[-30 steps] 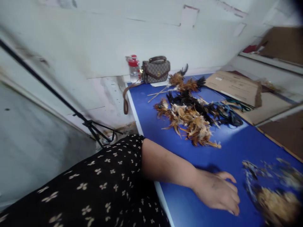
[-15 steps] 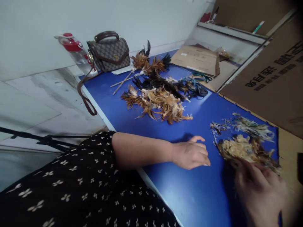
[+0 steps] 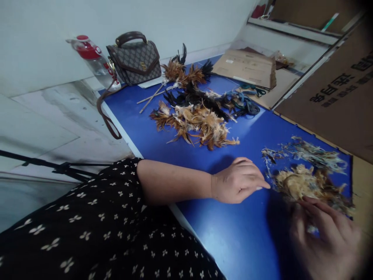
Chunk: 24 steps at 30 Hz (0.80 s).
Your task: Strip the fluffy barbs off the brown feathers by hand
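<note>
At the blue tabletop's near side, my left hand (image 3: 240, 181) hovers palm down with the fingers curled and the thumb and a fingertip together, pointing right. Whatever is in that pinch, if anything, is too small to make out. My right hand (image 3: 326, 237), blurred at the lower right, has its thumb and index finger pinched at the near edge of a pile of pale fluffy feathers (image 3: 297, 181). What sits between those fingertips is not clear. Thin bluish-white feather scraps (image 3: 320, 155) lie just behind that pile.
Brown feather bunches (image 3: 201, 124), black feathers (image 3: 201, 97) and blue cords (image 3: 244, 103) lie mid-table. Behind them are crossed sticks (image 3: 150, 99), a handbag (image 3: 136, 62) and a red-capped bottle (image 3: 94, 62). A cardboard panel (image 3: 335, 89) stands along the right edge.
My left hand has shifted right, its thumb and finger coming together toward the pale pile. My right hand stays by the pile, its pinch now clearer. The view has tilted slightly.
</note>
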Tool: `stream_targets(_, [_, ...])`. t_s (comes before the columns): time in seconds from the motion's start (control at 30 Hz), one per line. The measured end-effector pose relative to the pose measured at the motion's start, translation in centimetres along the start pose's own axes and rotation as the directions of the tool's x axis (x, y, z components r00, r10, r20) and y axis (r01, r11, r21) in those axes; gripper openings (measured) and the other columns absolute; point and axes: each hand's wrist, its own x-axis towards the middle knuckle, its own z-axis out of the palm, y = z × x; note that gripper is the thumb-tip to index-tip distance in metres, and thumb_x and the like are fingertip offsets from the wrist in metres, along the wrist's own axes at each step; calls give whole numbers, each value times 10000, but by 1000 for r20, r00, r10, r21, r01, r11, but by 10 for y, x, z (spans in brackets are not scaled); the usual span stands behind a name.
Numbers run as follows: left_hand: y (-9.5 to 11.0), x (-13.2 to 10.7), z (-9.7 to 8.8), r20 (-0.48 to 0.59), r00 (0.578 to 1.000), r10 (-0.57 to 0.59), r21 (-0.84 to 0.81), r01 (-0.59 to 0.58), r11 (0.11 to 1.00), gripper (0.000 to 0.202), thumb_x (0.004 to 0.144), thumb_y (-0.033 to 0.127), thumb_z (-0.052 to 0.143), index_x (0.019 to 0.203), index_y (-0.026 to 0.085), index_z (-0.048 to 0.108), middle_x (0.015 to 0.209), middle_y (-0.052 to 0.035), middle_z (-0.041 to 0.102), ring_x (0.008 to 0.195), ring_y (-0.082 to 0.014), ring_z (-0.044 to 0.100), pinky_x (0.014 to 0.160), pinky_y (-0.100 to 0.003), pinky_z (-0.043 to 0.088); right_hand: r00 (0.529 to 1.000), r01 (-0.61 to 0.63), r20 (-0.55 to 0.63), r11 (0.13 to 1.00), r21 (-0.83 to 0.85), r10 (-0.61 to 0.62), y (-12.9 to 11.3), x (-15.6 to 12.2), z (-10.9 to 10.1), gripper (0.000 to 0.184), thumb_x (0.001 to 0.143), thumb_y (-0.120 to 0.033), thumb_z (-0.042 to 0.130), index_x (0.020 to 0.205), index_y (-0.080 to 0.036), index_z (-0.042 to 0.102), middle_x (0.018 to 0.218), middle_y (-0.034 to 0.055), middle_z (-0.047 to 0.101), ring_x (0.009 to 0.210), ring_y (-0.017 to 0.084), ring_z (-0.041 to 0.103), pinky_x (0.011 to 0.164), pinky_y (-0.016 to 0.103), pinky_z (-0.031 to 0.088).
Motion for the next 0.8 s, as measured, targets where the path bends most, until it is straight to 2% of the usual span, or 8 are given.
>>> stream_targets(0.1, [2,3,-3,-10,1000,30,36,-30,999,330,1091,243,547,1314,225,790,1363,-99,796,1376,-216,664,1247,-446,441,997,60,48,997,53,-63,-23,-2,-6,218,965,-247,699,1179,-289,714,1123,83,789,1022,297,746,1025,535,561])
stream_targets(0.2, [5,3,-4,65,994,83,48,-86,995,326,1097,281,577,1346,244,784,1451,-83,764,1451,-228,621,1284,-456,392,988,91,110,988,121,-105,-42,-3,-6,184,1002,-229,665,1174,-280,707,1060,60,761,966,257,723,1036,515,551])
stream_targets(0.27, [6,3,-2,134,986,100,26,-105,994,322,1117,316,551,1299,230,803,1361,-91,799,1376,-227,667,1270,-463,380,985,91,126,981,173,-114,-51,-3,-4,166,1016,-231,660,1170,-272,706,1062,54,758,962,236,720,1027,484,553])
stream_targets(0.37, [4,2,0,222,973,66,-12,-65,998,343,1132,326,512,1204,211,826,1123,-90,836,1161,-212,736,1192,-452,418,986,67,130,969,237,-100,-56,-4,0,191,1020,-238,675,1202,-274,722,1058,38,771,919,210,733,971,428,572])
stream_targets(0.47, [-1,1,4,230,973,5,-97,18,995,286,1108,316,578,1146,195,834,1036,-85,836,1034,-194,747,1104,-382,478,992,42,104,972,233,-68,-51,-10,3,286,985,-237,729,1264,-298,745,1085,34,799,910,232,760,935,439,589])
stream_targets(0.6, [-7,1,10,187,979,-88,-274,138,952,223,1079,268,642,1077,141,824,1052,-112,842,998,-166,752,1051,-284,526,995,-73,91,968,240,52,-36,-21,6,360,961,-258,754,1300,-377,768,1133,39,818,952,292,784,951,517,595])
stream_targets(0.8, [-7,-1,10,143,957,-253,-323,287,902,179,1046,249,681,1029,130,813,1003,-104,826,993,-162,754,1021,-276,556,993,-118,14,974,191,118,-5,-35,17,275,953,-350,769,1224,-351,813,1050,56,842,879,287,792,884,504,606])
